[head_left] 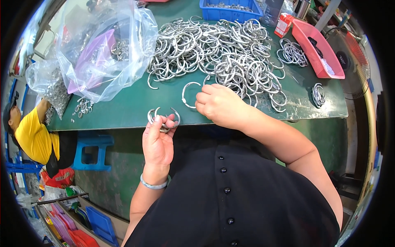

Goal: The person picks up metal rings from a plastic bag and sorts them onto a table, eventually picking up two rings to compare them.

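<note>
My left hand [158, 138] is closed around a few open silver metal rings [176, 116], held just off the table's front edge. Their curved ends stick up past my fingers. Over the table, my right hand [218, 103] has its fingers bent together beside a single open silver ring [185, 94]. That ring's ends reach toward my fingertips; what lies between the fingers is hidden. Beyond both hands spreads a big heap of similar silver rings [181, 49], tangled together, with its near right part just past my right hand.
A clear plastic bag [135, 78] covers a purple tray [92, 53] at left. A blue bin [230, 14] stands at the back, a pink basket [317, 53] at right. Smaller ring piles [292, 53] lie nearby. A person in yellow [35, 133] sits left, near a blue stool [94, 150].
</note>
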Demonstrator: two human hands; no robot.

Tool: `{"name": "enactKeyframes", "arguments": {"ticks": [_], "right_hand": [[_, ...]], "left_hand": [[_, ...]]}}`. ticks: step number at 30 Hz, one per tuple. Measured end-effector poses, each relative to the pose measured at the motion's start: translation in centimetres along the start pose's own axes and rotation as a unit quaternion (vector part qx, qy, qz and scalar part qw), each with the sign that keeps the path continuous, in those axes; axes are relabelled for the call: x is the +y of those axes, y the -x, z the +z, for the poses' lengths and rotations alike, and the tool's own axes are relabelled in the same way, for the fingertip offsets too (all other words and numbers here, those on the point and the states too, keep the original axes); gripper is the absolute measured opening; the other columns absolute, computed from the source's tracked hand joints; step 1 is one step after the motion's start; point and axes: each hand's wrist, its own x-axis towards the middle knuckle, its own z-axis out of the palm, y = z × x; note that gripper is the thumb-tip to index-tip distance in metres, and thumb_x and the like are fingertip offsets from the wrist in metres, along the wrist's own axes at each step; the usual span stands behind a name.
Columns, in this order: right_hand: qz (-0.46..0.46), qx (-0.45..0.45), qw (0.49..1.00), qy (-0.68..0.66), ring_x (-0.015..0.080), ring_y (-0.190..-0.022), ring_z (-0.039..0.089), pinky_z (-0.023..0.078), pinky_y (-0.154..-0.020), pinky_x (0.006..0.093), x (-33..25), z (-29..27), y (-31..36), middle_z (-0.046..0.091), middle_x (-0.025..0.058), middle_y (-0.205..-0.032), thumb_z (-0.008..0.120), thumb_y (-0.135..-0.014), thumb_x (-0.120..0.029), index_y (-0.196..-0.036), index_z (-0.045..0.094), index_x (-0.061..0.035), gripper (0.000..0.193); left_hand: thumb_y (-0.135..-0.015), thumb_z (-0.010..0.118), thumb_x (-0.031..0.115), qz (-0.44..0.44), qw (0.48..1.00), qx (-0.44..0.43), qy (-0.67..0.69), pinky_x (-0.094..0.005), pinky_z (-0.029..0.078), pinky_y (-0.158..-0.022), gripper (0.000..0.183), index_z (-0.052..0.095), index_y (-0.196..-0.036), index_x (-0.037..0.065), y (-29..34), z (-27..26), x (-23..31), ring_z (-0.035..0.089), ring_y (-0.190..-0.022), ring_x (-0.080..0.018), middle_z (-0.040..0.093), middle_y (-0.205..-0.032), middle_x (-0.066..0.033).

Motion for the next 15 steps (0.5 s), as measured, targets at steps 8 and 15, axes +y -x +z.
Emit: {"name": "enactKeyframes", "arguments": {"ticks": [8, 15], "right_hand": [[-0.136, 0.062, 0.981, -0.126, 0.0246, -0.082, 0.056, 0.048, -0.066, 0.0325, 0.6, -3.8, -0.1, 0.056, 0.0095, -0.098, 0.055, -0.065, -0.011, -0.087, 0.058, -0.0022, 0.023], [-0.15, 0.091, 0.976, -0.129, 0.0233, -0.084, 0.054, 0.047, -0.068, 0.032, 1.0, -3.3, 0.8, 0.054, 0.0108, -0.103, 0.055, -0.068, -0.012, -0.089, 0.059, -0.004, 0.023]], "left_hand": [[-0.088, 0.052, 0.021, -0.093, 0.994, -0.05, 0.025, -0.033, 0.045, -0.077, 0.016, 0.056, -0.093, 0.007, 0.3, 0.8, 1.7, 0.058, -0.08, -0.0164, 0.061, -0.078, -0.0036], [-0.085, 0.055, 0.012, -0.101, 0.991, -0.089, -0.004, -0.0316, 0.046, -0.074, 0.009, 0.057, -0.092, 0.007, 0.6, 1.3, 1.1, 0.059, -0.079, -0.0153, 0.061, -0.083, -0.0034]]}}
